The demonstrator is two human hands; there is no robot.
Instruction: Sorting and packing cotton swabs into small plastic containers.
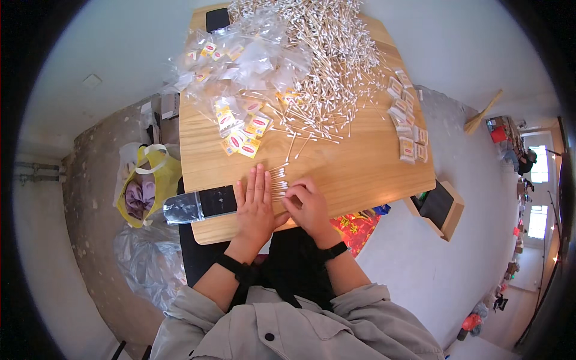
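Note:
My left hand (pixel 257 207) lies flat near the front edge of the wooden table (pixel 366 162), fingers stretched out and together. Beside its fingers, a short row of cotton swabs (pixel 279 181) lies side by side, white tips toward the right. At the right end of this row is my right hand (pixel 307 207), its fingers curled in a pinch; whatever is between them is hidden. Left of my left hand lies a flat black object (pixel 217 201) with a clear plastic sleeve (pixel 182 209) reaching past the table's edge. Yellow-and-white printed cards (pixel 243 141) lie ahead of my left hand.
A large heap of loose cotton swabs (pixel 330 66) covers the far table, beside a pile of clear plastic bags (pixel 252 63). Several small filled packs (pixel 408 123) line the right edge. A yellow bag (pixel 165 180) stands left; an open cardboard box (pixel 451 216) sits right.

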